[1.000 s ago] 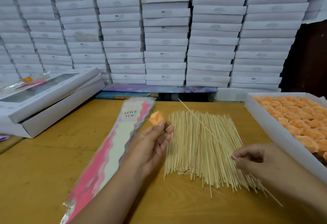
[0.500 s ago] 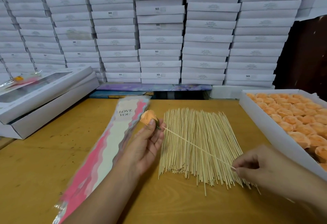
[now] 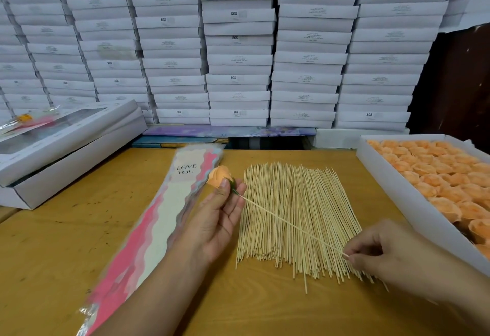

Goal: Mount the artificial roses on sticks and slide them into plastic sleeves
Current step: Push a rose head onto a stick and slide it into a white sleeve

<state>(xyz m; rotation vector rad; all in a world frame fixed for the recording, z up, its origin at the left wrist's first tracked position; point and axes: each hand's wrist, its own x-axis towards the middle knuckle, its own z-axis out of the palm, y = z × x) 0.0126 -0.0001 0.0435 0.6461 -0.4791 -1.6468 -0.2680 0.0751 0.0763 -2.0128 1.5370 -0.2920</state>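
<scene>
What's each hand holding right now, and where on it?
Left hand pinches the orange rose at its green base. Right hand pinches the stick at its near end.

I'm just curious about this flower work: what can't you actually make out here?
- Stick tip: hidden inside the rose base, head view.
- Stick's lower end: covered by right hand.
- Rose tray: cut off at the right edge.
- Box labels: too small.
- Sleeves: blurred.

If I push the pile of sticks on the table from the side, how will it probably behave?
The pile of sticks is loose and unbound, so it would likely spread rather than slide as one. The sticks look thin and round, so they may roll on the smooth table. The stick spanning both hands stays straight, suggesting some stiffness.
</scene>
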